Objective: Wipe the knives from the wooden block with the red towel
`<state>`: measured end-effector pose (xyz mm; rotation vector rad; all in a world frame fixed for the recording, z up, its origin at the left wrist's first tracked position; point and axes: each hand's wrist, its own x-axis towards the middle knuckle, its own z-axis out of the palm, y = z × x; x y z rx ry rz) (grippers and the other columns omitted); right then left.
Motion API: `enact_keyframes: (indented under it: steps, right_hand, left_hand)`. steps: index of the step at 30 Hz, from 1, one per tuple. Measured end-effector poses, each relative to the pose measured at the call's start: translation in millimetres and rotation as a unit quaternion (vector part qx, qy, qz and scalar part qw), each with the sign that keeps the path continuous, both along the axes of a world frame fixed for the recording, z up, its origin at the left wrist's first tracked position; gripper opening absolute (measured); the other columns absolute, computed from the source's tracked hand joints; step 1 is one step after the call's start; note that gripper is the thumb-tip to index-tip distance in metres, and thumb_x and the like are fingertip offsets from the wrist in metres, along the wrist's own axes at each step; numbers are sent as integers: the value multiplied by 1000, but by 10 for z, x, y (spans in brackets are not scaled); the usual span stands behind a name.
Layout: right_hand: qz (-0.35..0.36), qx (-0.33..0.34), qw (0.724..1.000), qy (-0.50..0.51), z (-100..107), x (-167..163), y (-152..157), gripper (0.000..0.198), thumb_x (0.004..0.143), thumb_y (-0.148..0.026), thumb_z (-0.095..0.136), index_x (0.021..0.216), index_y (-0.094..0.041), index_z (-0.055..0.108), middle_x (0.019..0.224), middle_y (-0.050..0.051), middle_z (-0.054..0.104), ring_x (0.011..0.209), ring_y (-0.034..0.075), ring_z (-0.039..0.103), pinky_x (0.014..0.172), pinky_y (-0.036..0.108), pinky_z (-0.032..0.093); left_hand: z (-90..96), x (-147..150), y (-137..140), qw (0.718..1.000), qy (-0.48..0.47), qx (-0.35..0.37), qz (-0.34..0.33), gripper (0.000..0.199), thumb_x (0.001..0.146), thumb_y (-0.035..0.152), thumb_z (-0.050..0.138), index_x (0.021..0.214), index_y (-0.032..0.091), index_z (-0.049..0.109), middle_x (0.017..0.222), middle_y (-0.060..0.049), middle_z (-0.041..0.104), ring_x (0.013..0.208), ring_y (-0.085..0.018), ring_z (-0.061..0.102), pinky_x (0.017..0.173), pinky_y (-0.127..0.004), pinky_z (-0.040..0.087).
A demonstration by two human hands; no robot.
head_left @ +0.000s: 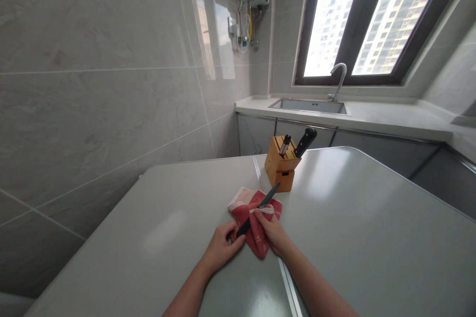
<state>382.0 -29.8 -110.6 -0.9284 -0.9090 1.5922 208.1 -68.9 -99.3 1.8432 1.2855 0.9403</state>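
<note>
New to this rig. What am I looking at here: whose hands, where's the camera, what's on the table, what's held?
No machine here: a person works with bare hands, filmed by one camera on their head that looks forward and down, so the arms enter from below. The left hand grips the black handle of a knife. The right hand presses a red cloth against the blade. Both rest on a grey table. Behind them stands a wooden knife block with two handles sticking out. Farther back are a sink and a tap under a window.
</note>
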Motion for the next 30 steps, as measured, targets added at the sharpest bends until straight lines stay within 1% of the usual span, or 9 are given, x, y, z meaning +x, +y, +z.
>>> enact_keyframes:
  steps: [8,13,19,25,30]
  right_hand:
    - [-12,-16,1000,8,64,-8,-15,40,69,-47,71,95,-17,65,99,6,70,95,22,64,92,35,46]
    - [-9,-14,1000,16,75,-3,-14,40,69,-45,72,96,-17,65,99,7,70,95,22,63,92,36,46]
    - [-7,-7,1000,5,20,5,2,40,69,-44,72,98,-18,64,101,6,69,96,22,63,93,36,45]
    - [-4,9,1000,-24,46,17,-2,40,69,-46,72,96,-17,65,100,7,70,97,23,62,93,37,45]
    - [1,29,999,-35,47,28,-2,44,70,-45,72,103,-17,64,107,9,68,102,24,61,95,39,43]
  left_hand:
    - [-21,-8,2,1000,9,2,0,34,86,43,51,66,15,45,62,3,41,60,-10,37,56,-21,28]
    - [-50,-27,18,1000,-1,3,-16,34,88,44,48,70,15,49,66,2,44,63,-11,38,57,-22,28]
    - [-49,-28,30,999,-15,7,-27,35,89,44,47,73,13,53,68,1,47,64,-11,40,57,-21,29]
    - [-22,-29,24,999,-26,19,-42,36,91,43,44,78,13,57,71,0,52,66,-12,43,61,-22,32]
    - [-56,-42,26,998,-20,34,-45,40,91,48,42,77,13,57,73,-1,55,67,-13,45,63,-23,34]
